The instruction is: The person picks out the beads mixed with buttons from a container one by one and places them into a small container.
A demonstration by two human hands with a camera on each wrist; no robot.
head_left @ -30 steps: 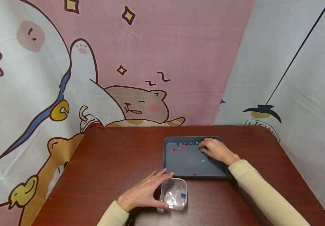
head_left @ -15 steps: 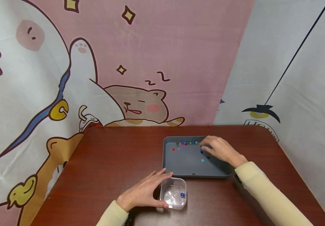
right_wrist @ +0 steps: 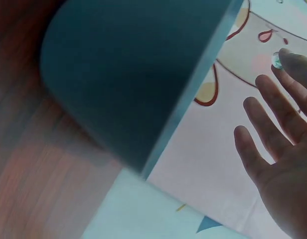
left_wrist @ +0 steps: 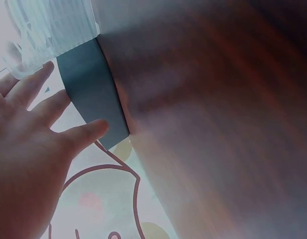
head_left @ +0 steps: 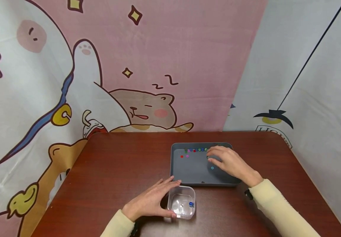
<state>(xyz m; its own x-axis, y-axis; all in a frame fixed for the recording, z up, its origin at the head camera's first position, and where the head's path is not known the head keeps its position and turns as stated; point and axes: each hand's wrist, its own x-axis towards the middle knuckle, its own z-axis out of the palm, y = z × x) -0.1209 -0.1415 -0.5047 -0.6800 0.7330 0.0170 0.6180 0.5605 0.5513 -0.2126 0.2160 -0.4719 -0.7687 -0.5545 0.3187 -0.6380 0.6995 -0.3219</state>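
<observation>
My left hand point(head_left: 149, 202) spans the near side of a small clear plastic container point(head_left: 175, 217), thumb at its front corner and fingers at its back corner. A blue glass marble point(head_left: 191, 204) lies inside it. In the left wrist view, the other fingers point(left_wrist: 88, 134) stretch beside the container's wall point(left_wrist: 74, 25). My right hand point(head_left: 232, 163) is over the right part of a grey tray point(head_left: 194, 171). Between its thumb and index fingertips it pinches a clear glass marble with a greenish swirl point(right_wrist: 276, 60); the remaining fingers point(right_wrist: 268, 124) are spread.
A row of marbles point(head_left: 199, 149) lies along the tray's back wall. Loose small pieces, including a red one point(head_left: 181, 156), a pink ring point(head_left: 187, 156) and a light-blue ring point(head_left: 212, 168), lie on the tray floor. The brown table point(head_left: 123, 164) meets a cartoon-printed cloth point(head_left: 206, 65) behind.
My right hand has drawn back slightly from the tray's back wall, its forearm shifting toward me and right. The left hand and container have stayed in place.
</observation>
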